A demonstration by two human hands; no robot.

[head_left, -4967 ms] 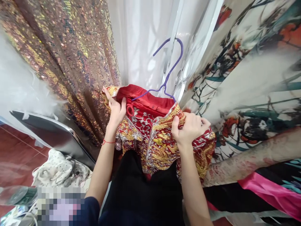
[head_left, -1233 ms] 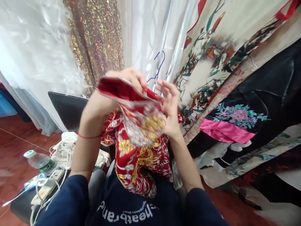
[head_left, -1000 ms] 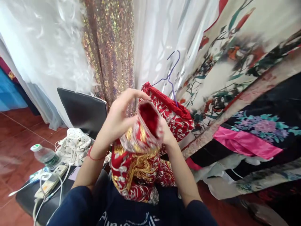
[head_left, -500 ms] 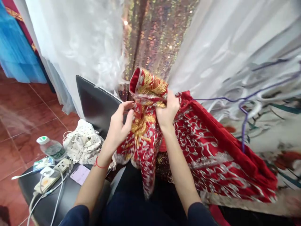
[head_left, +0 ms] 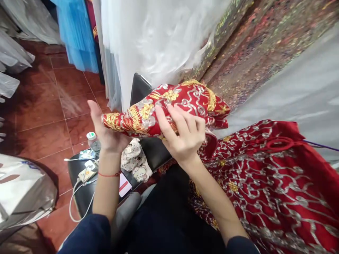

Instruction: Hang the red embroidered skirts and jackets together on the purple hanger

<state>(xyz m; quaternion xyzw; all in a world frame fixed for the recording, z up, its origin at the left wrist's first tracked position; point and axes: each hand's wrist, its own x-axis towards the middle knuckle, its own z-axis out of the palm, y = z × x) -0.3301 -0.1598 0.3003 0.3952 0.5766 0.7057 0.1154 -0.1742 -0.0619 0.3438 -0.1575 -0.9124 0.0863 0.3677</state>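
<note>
A red garment piece [head_left: 193, 102] with gold and silver embroidery is held up in front of me, stretched sideways. Its narrow left end rests in my left hand [head_left: 111, 135], whose thumb sticks up apart from the cloth; those fingers are mostly hidden beneath. Across the embroidered face lie the bent, parted fingers of my right hand [head_left: 182, 134], holding the cloth near its lower edge, with the thumb hidden. A red skirt-like piece [head_left: 265, 183] with silver scrolls and a red cord spreads to my right, partly by my lap.
On the black chair [head_left: 79, 192] at left are a power strip [head_left: 88, 173] with white cables, a phone [head_left: 124, 185], a bottle [head_left: 93, 143] and a spotted cloth bag [head_left: 135, 160]. White drapes [head_left: 169, 38] hang ahead. A large white bag [head_left: 26, 190] stands at far left.
The embroidered piece has turned from upright to sideways and moved left. My left hand has come under its narrow end, and my right fingers now lie over its face. The view has swung left.
</note>
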